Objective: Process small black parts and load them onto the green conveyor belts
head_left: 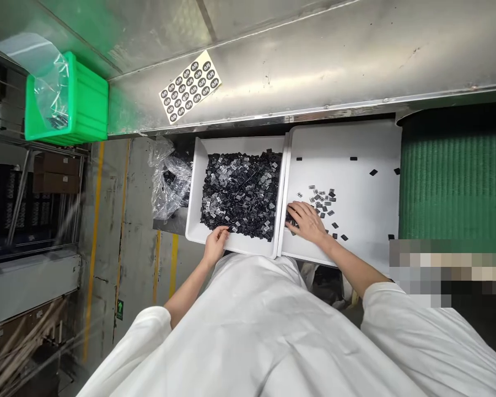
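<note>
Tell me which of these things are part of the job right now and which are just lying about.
In use: left hand at the heaped black pieces in the white tray; right hand on the loose black pieces in the next white tray.

Just lying about: green bin, plastic bag, sticker sheet, green conveyor belt.

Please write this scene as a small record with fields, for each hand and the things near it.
Left hand: at the near edge of the dark heap
Right hand: on the scattered black pieces
Left tray: white, holds the dark heap
Right tray: white, holds the scattered black pieces
Nearby: green crate, clear plastic bag, sticker sheet, green ribbed belt
</note>
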